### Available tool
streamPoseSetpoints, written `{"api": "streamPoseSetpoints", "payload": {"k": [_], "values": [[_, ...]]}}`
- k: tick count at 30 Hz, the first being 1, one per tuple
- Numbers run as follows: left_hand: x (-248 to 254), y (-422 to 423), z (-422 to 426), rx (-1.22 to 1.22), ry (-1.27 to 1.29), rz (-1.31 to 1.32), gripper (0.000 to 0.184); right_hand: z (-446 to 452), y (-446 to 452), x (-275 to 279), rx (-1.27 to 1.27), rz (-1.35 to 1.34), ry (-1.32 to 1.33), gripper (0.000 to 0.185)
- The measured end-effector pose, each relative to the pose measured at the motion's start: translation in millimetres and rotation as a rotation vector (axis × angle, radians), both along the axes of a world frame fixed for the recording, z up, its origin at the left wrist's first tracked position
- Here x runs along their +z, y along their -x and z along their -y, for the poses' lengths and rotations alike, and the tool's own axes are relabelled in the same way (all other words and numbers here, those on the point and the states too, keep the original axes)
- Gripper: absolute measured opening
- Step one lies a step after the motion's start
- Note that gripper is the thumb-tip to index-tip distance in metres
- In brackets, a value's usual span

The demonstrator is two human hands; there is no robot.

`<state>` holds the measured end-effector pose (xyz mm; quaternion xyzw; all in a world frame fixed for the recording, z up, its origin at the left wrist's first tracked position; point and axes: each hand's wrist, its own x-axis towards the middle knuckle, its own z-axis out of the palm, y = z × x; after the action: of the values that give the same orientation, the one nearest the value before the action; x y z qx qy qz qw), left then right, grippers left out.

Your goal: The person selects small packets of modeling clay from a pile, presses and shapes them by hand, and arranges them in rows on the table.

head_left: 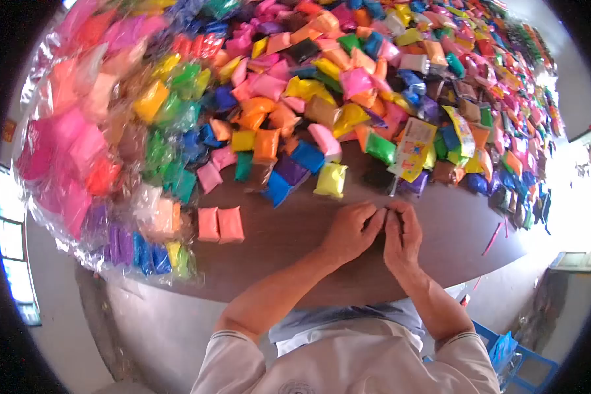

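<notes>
My left hand (353, 231) and my right hand (402, 235) meet above the near part of the brown table (289, 262). Both are closed, fingers curled and thumbs almost touching. Whatever they may pinch is hidden or too small to name. Just beyond my left hand lies a pale yellow packet (331, 180). Past the fingertips is a printed yellow-and-white sachet (414, 150), at the edge of the pile. Two salmon-pink packets (219, 224) lie side by side, left of my left forearm.
A large heap of small coloured packets (289, 92) covers the far side of the table. Clear plastic bags of packets (79, 144) stand along the left. Pink sticks (491, 238) lie near the right edge. A blue crate (528, 368) sits below at the right.
</notes>
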<state>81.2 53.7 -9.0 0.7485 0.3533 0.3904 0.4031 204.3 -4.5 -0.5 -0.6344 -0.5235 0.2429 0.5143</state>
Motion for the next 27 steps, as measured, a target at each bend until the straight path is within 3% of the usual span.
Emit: {"api": "streamPoseSetpoints", "payload": {"k": [7,12,15,16,18,20,22,25,27], "values": [[1.2,-0.4,0.4,-0.015,-0.087,-0.095,0.016,3.1,-1.8,-5.6,0.06,-0.116,-0.024,0.01],[-3.7,2.1,0.3,-0.069,0.002,-0.127,0.013,2.5,-3.0,9.6,0.076,0.186,-0.187,0.024],[-4.5,-1.2,6.6,-0.064,0.176,0.211,0.012,-5.9,-2.8,33.1,0.157,0.306,-0.2,0.029],[-15.9,3.6,5.0,-0.122,0.194,0.155,0.012,-13.7,-3.1,43.3,0.178,0.353,-0.222,0.033],[-22.9,-0.6,12.8,-0.004,0.404,0.215,0.012,-34.7,-6.8,60.7,0.193,0.44,-0.242,0.035],[-15.7,-0.8,10.1,0.011,0.367,0.14,0.014,-64.7,-11.1,70.6,0.191,0.514,-0.277,0.039],[-0.2,4.0,2.6,-0.075,0.08,-0.062,0.016,-104.6,-14.9,74.2,0.174,0.578,-0.327,0.045],[3.1,2.3,-1.2,-0.067,-0.037,-0.079,0.02,-165.7,-24.2,78.2,0.124,0.612,-0.345,0.05],[9.3,3.7,-0.6,-0.079,0.035,-0.071,0.02,-198.4,-28.2,71.3,0.103,0.633,-0.347,0.054]]}}
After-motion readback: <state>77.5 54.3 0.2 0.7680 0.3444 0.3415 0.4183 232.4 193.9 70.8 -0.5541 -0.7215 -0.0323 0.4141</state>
